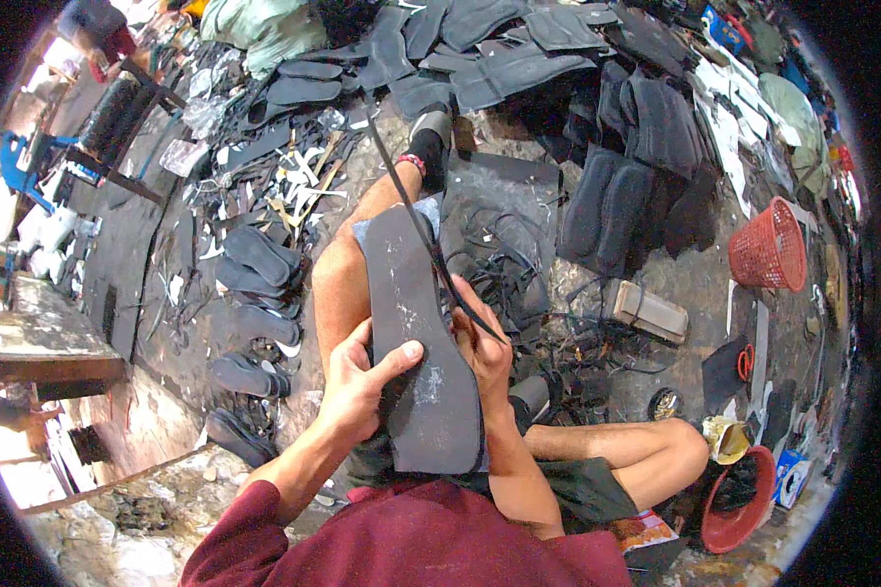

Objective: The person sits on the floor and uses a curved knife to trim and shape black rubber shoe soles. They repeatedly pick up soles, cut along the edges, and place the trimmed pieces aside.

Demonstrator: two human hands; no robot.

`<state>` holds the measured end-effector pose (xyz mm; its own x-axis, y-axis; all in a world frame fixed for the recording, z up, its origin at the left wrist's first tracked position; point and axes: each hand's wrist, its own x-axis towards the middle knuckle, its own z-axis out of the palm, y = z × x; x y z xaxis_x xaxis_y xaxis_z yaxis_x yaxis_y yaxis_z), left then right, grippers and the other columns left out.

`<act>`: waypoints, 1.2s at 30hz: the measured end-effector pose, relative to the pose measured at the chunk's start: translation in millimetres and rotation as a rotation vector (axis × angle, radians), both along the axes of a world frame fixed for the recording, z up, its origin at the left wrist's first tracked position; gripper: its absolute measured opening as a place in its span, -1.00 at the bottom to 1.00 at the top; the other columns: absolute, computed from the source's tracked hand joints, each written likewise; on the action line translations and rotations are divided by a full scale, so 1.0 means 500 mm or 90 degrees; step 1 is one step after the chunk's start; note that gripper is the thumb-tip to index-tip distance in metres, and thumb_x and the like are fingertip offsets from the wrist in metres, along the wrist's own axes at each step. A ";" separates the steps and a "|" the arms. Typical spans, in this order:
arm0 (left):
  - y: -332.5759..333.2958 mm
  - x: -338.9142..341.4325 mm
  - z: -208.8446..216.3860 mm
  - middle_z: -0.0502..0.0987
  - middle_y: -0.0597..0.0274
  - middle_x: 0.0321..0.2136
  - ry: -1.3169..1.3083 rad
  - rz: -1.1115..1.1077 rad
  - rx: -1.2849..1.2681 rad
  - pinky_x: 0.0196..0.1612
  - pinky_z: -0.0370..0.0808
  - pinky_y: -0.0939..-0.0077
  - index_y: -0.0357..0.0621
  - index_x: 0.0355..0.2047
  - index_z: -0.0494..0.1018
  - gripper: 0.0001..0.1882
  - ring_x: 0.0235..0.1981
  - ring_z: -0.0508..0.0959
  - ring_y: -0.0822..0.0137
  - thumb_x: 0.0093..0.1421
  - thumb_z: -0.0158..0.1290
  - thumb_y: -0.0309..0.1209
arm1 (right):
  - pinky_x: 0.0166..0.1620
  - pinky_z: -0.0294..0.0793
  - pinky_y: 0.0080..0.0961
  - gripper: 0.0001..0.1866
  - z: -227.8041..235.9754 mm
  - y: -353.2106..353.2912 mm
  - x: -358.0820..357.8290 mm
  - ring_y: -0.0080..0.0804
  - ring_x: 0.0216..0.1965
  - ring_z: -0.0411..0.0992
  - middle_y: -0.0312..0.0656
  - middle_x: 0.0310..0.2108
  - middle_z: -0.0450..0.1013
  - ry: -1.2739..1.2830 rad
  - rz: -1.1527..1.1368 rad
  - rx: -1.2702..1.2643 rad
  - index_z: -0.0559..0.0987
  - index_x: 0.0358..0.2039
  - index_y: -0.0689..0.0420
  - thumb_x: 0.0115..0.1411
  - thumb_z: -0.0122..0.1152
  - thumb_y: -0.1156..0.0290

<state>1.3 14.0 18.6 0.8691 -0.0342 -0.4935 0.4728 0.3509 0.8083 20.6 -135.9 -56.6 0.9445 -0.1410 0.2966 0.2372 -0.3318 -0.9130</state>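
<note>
A grey shoe sole point(406, 284) with pale scuff marks lies lengthwise over my lap, its toe end pointing away from me. My left hand point(362, 382) grips its left side, the thumb pressed flat on the upper face and the fingers hidden beneath. At the right edge, my right hand point(485, 347) is closed around a long thin black strip point(429, 235), with some fingers tucked behind the sole. The strip's free end rises past the sole's far end. A bluish-grey cloth or pad point(429, 207) shows under the toe end.
Finished-looking sole pairs point(255, 259) line the floor on the left, beside scattered offcuts point(294, 186). Dark sole pieces point(519, 73) are heaped at the back. To the right are a block point(648, 311), a red basket point(768, 245), orange-handled scissors point(745, 363), an open can point(726, 438) and a red basin point(739, 533).
</note>
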 end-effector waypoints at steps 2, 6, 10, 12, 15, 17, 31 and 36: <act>0.035 -0.007 0.009 0.60 0.21 -0.13 0.036 -0.111 0.037 -0.02 0.51 0.46 -0.28 0.09 0.41 -0.44 -0.17 0.60 0.39 0.11 0.34 -0.39 | -0.33 0.47 -0.36 -0.55 0.030 -0.001 -0.005 -0.21 -0.43 0.43 -0.15 -0.44 0.42 0.003 0.028 -0.004 0.52 0.19 -0.02 0.28 0.17 0.49; 0.062 0.025 0.052 0.62 0.31 -0.24 -0.086 0.088 -0.132 -0.10 0.56 0.44 -0.20 -0.02 0.50 -0.61 -0.24 0.62 0.38 0.21 0.25 -0.27 | -0.36 0.47 -0.42 -0.56 0.072 0.009 -0.087 -0.25 -0.43 0.46 -0.15 -0.40 0.45 0.014 0.089 -0.110 0.52 0.20 -0.03 0.29 0.18 0.38; 0.113 0.051 0.005 0.61 0.31 -0.22 0.122 0.063 -0.186 -0.23 0.60 0.44 -0.08 -0.04 0.49 -0.69 -0.28 0.63 0.40 0.26 0.19 -0.27 | -0.24 0.48 -0.35 -0.53 0.038 -0.006 -0.126 -0.20 -0.35 0.47 -0.16 -0.35 0.46 -0.007 0.116 -0.093 0.55 0.17 -0.03 0.21 0.23 0.37; 0.115 0.040 0.017 0.63 0.30 -0.28 0.114 0.065 -0.191 -0.27 0.61 0.44 -0.09 -0.07 0.52 -0.69 -0.33 0.64 0.41 0.25 0.21 -0.25 | -0.19 0.48 -0.30 -0.53 -0.008 -0.049 -0.195 -0.16 -0.27 0.47 -0.16 -0.27 0.48 0.069 0.115 -0.096 0.57 0.13 -0.01 0.17 0.26 0.43; 0.118 0.037 0.020 0.65 0.29 -0.31 0.101 -0.021 -0.159 -0.28 0.61 0.46 -0.15 -0.11 0.54 -0.69 -0.37 0.65 0.42 0.25 0.22 -0.22 | -0.23 0.47 -0.26 -0.54 -0.048 -0.101 -0.284 -0.16 -0.30 0.46 -0.14 -0.28 0.48 0.092 0.097 -0.137 0.56 0.14 0.01 0.18 0.25 0.43; 0.105 0.027 0.015 0.65 0.30 -0.31 0.063 -0.009 -0.115 -0.29 0.61 0.47 -0.17 -0.11 0.54 -0.68 -0.37 0.64 0.43 0.25 0.22 -0.23 | -0.26 0.46 -0.25 -0.53 -0.044 -0.103 -0.295 -0.14 -0.32 0.46 -0.14 -0.31 0.48 0.112 0.092 -0.163 0.55 0.14 0.01 0.18 0.23 0.46; 0.084 0.054 0.016 0.66 0.26 -0.28 0.064 -0.156 -0.026 -0.21 0.57 0.53 -0.24 -0.11 0.58 -0.70 -0.30 0.61 0.49 0.19 0.30 -0.38 | -0.24 0.54 -0.31 -0.66 0.187 -0.138 0.087 -0.08 -0.29 0.57 -0.06 -0.19 0.60 0.152 0.454 -0.222 0.60 0.05 0.11 0.26 0.17 0.47; 0.071 0.064 0.027 0.66 0.22 -0.28 0.086 -0.194 -0.001 -0.21 0.58 0.54 -0.29 -0.13 0.58 -0.68 -0.31 0.62 0.46 0.16 0.33 -0.36 | -0.08 0.57 -0.25 -0.65 0.209 -0.100 0.188 -0.04 -0.10 0.56 -0.04 -0.09 0.58 0.238 0.649 -0.246 0.56 0.13 -0.14 0.38 0.03 0.18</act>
<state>33.1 49.5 32.2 0.7452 -0.2838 -0.6034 0.6593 0.1779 0.7305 114.5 -185.7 47.7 0.6053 0.7779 -0.1688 0.2923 -0.4144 -0.8619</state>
